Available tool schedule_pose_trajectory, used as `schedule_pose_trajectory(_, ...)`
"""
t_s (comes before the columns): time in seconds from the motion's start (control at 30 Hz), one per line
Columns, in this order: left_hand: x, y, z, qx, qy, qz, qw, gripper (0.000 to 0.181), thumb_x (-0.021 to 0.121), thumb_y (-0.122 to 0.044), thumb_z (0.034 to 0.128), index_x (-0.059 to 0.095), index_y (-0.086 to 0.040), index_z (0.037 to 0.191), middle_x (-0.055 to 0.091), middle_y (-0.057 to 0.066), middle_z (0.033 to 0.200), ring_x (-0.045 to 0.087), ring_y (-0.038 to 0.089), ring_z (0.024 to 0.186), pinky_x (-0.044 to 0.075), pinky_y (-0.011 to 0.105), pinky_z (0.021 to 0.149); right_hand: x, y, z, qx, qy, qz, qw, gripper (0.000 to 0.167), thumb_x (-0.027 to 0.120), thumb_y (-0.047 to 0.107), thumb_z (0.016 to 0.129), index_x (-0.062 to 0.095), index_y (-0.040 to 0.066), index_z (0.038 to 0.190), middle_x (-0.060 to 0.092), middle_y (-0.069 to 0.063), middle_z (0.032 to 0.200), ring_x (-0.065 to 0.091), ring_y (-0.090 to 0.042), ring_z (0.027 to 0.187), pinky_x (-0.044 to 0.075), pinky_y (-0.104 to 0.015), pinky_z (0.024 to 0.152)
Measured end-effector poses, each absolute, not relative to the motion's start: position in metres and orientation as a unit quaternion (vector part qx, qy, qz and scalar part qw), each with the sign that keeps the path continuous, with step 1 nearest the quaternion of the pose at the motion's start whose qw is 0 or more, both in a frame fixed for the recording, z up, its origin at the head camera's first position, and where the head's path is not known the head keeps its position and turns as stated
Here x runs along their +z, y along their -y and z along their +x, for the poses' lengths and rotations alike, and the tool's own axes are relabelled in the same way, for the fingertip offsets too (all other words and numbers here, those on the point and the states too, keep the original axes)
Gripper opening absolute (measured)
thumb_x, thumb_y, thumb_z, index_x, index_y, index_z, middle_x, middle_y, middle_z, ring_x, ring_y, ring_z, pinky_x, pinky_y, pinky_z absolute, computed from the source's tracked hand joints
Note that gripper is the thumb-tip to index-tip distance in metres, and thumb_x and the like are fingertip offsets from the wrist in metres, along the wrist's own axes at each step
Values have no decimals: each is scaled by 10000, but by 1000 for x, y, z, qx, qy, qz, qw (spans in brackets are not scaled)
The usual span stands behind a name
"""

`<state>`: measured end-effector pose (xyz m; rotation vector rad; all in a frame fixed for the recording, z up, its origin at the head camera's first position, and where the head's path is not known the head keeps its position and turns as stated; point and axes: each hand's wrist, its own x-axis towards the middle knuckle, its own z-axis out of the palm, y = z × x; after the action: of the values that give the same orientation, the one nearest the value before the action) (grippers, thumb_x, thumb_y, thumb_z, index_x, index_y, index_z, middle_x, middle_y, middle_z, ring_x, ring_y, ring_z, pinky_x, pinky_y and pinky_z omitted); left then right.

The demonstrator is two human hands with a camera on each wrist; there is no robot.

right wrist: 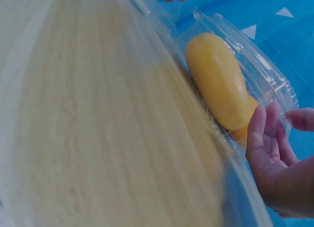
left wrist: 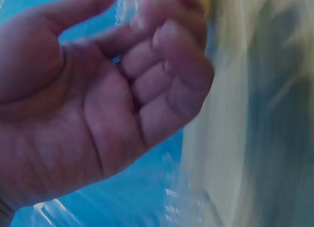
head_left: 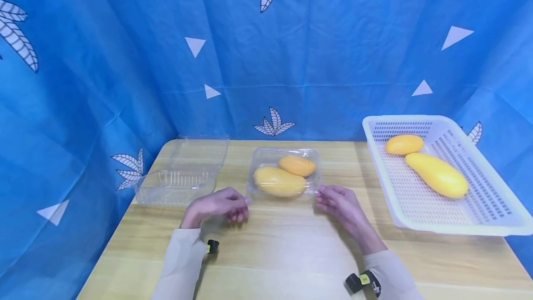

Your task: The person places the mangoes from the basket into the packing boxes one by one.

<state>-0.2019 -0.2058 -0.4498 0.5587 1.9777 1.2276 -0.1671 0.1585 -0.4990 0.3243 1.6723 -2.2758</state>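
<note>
A clear plastic clamshell box point(head_left: 285, 151), its lid down, stands near the table's back edge. Inside lie a large yellow mango point(head_left: 278, 182) and a smaller, more orange mango point(head_left: 297, 165). By the box's front left corner is my left hand point(head_left: 218, 205), fingers loosely bent and thumb apart from them in the left wrist view. My right hand point(head_left: 343, 207) is at the front right corner, fingertips at the rim. A small gap shows between thumb and forefinger in the right wrist view; whether they touch the plastic I cannot tell.
A second clear clamshell box point(head_left: 175, 193) stands at the left with its lid raised. On the right, a white perforated basket point(head_left: 385, 193) holds a small mango point(head_left: 405, 144) and a long mango point(head_left: 439, 176). A blue patterned curtain point(head_left: 350, 59) hangs behind the wooden table point(head_left: 275, 253).
</note>
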Motion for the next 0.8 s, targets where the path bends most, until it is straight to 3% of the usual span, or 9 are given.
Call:
schedule_pose_trajectory(0.23, -460, 166, -193, 468, -740, 299, 381, 313, 512, -200, 1083, 662, 74, 1110, 666, 292, 917, 608, 449, 768, 537, 348, 646, -498, -160, -167, -795, -578, 105, 148, 430, 661, 143, 999, 522, -117, 1312, 716, -117, 1059, 695, -222, 991, 562, -330, 920)
schedule_pose_trajectory(0.47, -478, 132, -178, 530, -713, 240, 392, 320, 540, -237, 1072, 642, 41, 1193, 678, 270, 990, 633, 264, 756, 575, 362, 684, -499, -160, -168, -804, -564, 112, 150, 387, 667, 134, 995, 552, -90, 1289, 717, -110, 1050, 694, -229, 1004, 553, -346, 944)
schedule_pose_trajectory(0.6, -487, 107, -172, 595, -679, 194, 384, 348, 556, -230, 1063, 611, 35, 1280, 666, 279, 1073, 662, 259, 835, 592, 415, 757, -497, -159, -168, -810, -554, 117, 152, 378, 667, 124, 993, 553, -88, 1284, 718, -116, 1062, 694, -243, 1037, 542, -350, 965)
schedule_pose_trajectory(0.8, -497, 70, -162, 709, -604, 87, 353, 377, 590, -138, 1031, 563, 77, 1341, 674, 169, 1055, 647, 191, 842, 567, 316, 741, -494, -157, -169, -799, -569, 115, 157, 425, 681, 147, 988, 543, -103, 1303, 723, -115, 1066, 698, -240, 1032, 552, -331, 942)
